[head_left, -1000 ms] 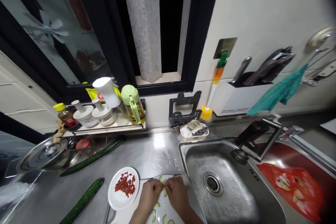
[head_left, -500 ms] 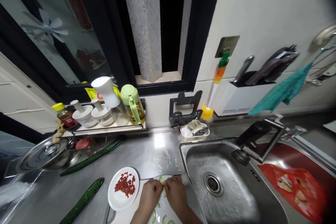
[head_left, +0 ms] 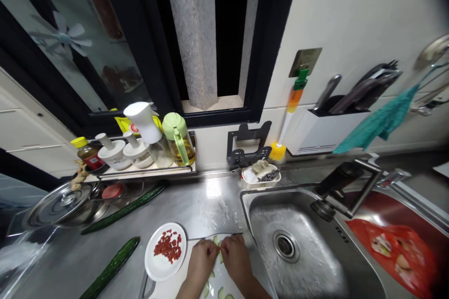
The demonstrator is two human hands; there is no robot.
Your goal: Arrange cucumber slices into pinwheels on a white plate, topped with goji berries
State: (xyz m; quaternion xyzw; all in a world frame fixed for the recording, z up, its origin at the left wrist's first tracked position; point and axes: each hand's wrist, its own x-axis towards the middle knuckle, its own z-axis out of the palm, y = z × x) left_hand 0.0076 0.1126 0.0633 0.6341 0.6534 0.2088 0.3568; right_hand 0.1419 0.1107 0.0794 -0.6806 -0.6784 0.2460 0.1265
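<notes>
Over a white plate (head_left: 218, 280) with green-edged cucumber slices (head_left: 206, 288), my left hand (head_left: 202, 261) and my right hand (head_left: 236, 258) meet fingertip to fingertip. Both are closed in a pinch around a tiny reddish bit, seemingly a red berry (head_left: 219, 247); which hand grips it is hard to make out. Left of my hands, a round white dish (head_left: 151, 261) holds several red berries (head_left: 170, 246). Under the dish and plate lies a white cutting board (head_left: 168, 288).
Two whole cucumbers (head_left: 110, 268) lie on the steel counter (head_left: 140, 224) at left. A spice rack (head_left: 147, 173) with jars and an oil jug (head_left: 178, 138) stands behind. At right are the sink (head_left: 298, 243), faucet (head_left: 365, 187) and red bag (head_left: 403, 252).
</notes>
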